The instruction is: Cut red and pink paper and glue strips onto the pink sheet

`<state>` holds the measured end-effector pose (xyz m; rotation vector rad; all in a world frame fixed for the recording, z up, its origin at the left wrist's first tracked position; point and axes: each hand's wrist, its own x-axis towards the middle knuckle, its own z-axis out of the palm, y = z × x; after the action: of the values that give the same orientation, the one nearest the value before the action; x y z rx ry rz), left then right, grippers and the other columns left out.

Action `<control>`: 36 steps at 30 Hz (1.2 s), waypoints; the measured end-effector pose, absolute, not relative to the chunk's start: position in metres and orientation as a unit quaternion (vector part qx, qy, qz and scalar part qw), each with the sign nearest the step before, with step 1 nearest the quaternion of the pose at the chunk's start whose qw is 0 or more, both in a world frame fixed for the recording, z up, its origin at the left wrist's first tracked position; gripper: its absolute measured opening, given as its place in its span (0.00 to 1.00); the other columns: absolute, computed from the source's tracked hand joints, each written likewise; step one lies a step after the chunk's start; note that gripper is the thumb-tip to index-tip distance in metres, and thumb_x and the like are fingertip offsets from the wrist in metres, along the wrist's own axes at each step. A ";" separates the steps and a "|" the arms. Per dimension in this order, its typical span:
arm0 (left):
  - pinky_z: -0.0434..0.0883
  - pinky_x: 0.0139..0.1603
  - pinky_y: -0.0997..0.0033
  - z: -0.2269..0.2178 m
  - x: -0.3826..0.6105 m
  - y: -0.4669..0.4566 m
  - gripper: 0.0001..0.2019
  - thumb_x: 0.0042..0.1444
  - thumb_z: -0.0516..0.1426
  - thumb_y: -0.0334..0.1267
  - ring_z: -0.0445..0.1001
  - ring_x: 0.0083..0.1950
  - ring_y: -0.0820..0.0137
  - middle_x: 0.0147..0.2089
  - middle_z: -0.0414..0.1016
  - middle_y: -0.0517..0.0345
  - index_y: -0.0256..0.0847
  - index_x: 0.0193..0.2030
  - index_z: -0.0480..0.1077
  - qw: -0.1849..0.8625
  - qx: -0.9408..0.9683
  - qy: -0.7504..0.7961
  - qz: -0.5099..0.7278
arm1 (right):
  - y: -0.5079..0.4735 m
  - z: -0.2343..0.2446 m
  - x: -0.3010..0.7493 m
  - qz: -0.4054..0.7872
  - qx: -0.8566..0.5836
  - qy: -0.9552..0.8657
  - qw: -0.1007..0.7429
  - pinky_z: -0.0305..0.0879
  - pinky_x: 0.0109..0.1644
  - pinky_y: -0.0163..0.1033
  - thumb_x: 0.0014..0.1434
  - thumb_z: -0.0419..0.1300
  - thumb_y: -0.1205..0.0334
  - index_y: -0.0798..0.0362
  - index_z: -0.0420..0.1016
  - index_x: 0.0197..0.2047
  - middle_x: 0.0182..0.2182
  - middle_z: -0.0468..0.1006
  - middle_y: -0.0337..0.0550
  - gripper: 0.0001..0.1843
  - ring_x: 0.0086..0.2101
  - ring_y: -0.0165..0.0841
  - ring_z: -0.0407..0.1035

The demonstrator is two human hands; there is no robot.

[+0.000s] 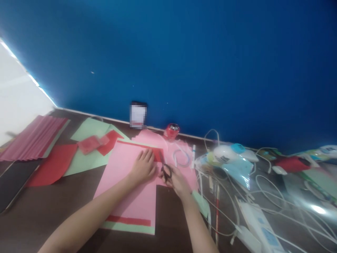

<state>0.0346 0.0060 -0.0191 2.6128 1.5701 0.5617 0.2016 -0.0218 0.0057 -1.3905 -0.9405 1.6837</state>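
My left hand (144, 165) lies on a large pink sheet of paper (129, 203), its fingers stretched over the upper part. Red and pale green bands run along the sheet's bottom edge, with similar narrow strips at its top. My right hand (177, 182) is closed on a pair of dark scissors (166, 170), just right of the sheet. The blades point away from me, beside a red piece of paper (158, 154) partly covered by my left fingers. Blur hides whether the blades touch any paper. More pink paper (184, 153) lies behind the scissors.
Left on the dark table (60, 207) are a pleated pink paper (39, 137), red paper (58, 165) and green sheets (89, 130). A red shiny object (172, 130) stands by the blue wall. Rightward lie tangled white cables (231, 211), a power strip (259, 225) and plastic packets (238, 168).
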 end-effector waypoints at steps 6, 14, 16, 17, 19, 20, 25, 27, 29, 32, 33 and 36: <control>0.50 0.64 0.53 -0.019 0.034 0.005 0.24 0.57 0.47 0.40 0.53 0.65 0.55 0.62 0.60 0.42 0.30 0.58 0.62 0.018 0.841 0.506 0.190 | -0.023 0.008 0.200 0.659 -0.544 -0.355 0.380 0.44 0.16 0.26 0.49 0.61 0.47 0.54 0.65 0.30 0.23 0.76 0.41 0.19 0.16 0.22 0.61; 0.52 0.63 0.54 -0.017 0.036 0.003 0.22 0.56 0.47 0.38 0.56 0.64 0.56 0.61 0.62 0.42 0.31 0.56 0.63 0.003 0.835 0.512 0.204 | -0.024 0.009 0.198 0.644 -0.548 -0.357 0.395 0.40 0.14 0.27 0.46 0.62 0.46 0.54 0.65 0.28 0.21 0.76 0.41 0.19 0.14 0.23 0.61; 0.52 0.63 0.54 -0.018 0.036 0.003 0.23 0.57 0.46 0.39 0.56 0.64 0.57 0.61 0.62 0.43 0.32 0.57 0.63 0.002 0.829 0.519 0.209 | -0.025 0.009 0.197 0.639 -0.555 -0.359 0.394 0.40 0.14 0.27 0.47 0.62 0.46 0.54 0.65 0.27 0.20 0.76 0.41 0.19 0.14 0.23 0.61; 0.51 0.63 0.54 -0.019 0.037 0.003 0.23 0.57 0.46 0.39 0.56 0.64 0.57 0.62 0.61 0.44 0.33 0.57 0.63 0.003 0.827 0.522 0.211 | -0.025 0.010 0.197 0.637 -0.556 -0.359 0.395 0.41 0.14 0.27 0.47 0.62 0.46 0.54 0.65 0.27 0.20 0.76 0.41 0.19 0.14 0.23 0.61; 0.51 0.63 0.55 -0.019 0.036 0.003 0.23 0.57 0.46 0.39 0.56 0.64 0.58 0.62 0.61 0.45 0.34 0.58 0.62 0.006 0.824 0.525 0.211 | -0.025 0.010 0.196 0.636 -0.554 -0.358 0.400 0.41 0.14 0.27 0.47 0.62 0.46 0.54 0.65 0.27 0.20 0.76 0.41 0.19 0.14 0.23 0.61; 0.52 0.63 0.55 -0.020 0.036 0.004 0.23 0.57 0.46 0.40 0.56 0.64 0.58 0.62 0.61 0.45 0.33 0.58 0.62 0.009 0.824 0.526 0.209 | -0.025 0.010 0.196 0.637 -0.552 -0.359 0.402 0.41 0.14 0.27 0.47 0.62 0.46 0.54 0.65 0.28 0.20 0.76 0.41 0.19 0.14 0.23 0.61; 0.52 0.63 0.56 -0.021 0.036 0.006 0.24 0.58 0.45 0.40 0.56 0.64 0.59 0.63 0.59 0.44 0.32 0.59 0.61 0.008 0.824 0.530 0.200 | -0.025 0.010 0.196 0.639 -0.547 -0.359 0.404 0.41 0.14 0.26 0.47 0.62 0.46 0.54 0.64 0.29 0.21 0.76 0.41 0.19 0.14 0.24 0.61; 0.52 0.62 0.56 -0.022 0.036 0.006 0.24 0.58 0.45 0.40 0.56 0.64 0.58 0.64 0.58 0.44 0.32 0.59 0.61 0.005 0.826 0.528 0.197 | -0.024 0.009 0.197 0.643 -0.544 -0.355 0.406 0.41 0.14 0.26 0.47 0.62 0.47 0.54 0.64 0.29 0.21 0.76 0.41 0.19 0.15 0.24 0.62; 0.52 0.63 0.56 -0.022 0.036 0.006 0.24 0.58 0.45 0.40 0.55 0.64 0.58 0.64 0.58 0.44 0.31 0.59 0.61 0.001 0.827 0.528 0.195 | -0.024 0.009 0.197 0.646 -0.541 -0.350 0.409 0.42 0.14 0.26 0.48 0.62 0.47 0.54 0.64 0.29 0.21 0.76 0.41 0.19 0.15 0.24 0.62; 0.51 0.63 0.57 -0.022 0.036 0.006 0.24 0.58 0.45 0.39 0.55 0.64 0.59 0.64 0.58 0.44 0.32 0.59 0.61 -0.003 0.825 0.531 0.195 | -0.023 0.009 0.197 0.647 -0.544 -0.344 0.409 0.42 0.14 0.26 0.48 0.61 0.46 0.54 0.64 0.29 0.22 0.76 0.42 0.19 0.15 0.23 0.62; 0.51 0.63 0.56 -0.022 0.036 0.006 0.24 0.58 0.45 0.39 0.55 0.64 0.59 0.64 0.58 0.45 0.32 0.59 0.61 -0.003 0.825 0.530 0.195 | -0.023 0.009 0.197 0.646 -0.546 -0.344 0.407 0.43 0.15 0.26 0.48 0.61 0.46 0.54 0.65 0.30 0.22 0.76 0.42 0.19 0.15 0.23 0.62; 0.52 0.62 0.55 -0.022 0.036 0.006 0.24 0.58 0.45 0.39 0.56 0.64 0.58 0.64 0.58 0.45 0.33 0.59 0.61 -0.003 0.827 0.528 0.194 | -0.021 0.012 0.197 0.645 -0.551 -0.350 0.397 0.45 0.15 0.27 0.48 0.61 0.45 0.54 0.66 0.30 0.22 0.76 0.42 0.20 0.15 0.24 0.62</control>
<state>0.0360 0.0056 -0.0217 2.6023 1.6621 0.6109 0.1968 -0.0213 0.0115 -1.3943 -0.8861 1.6349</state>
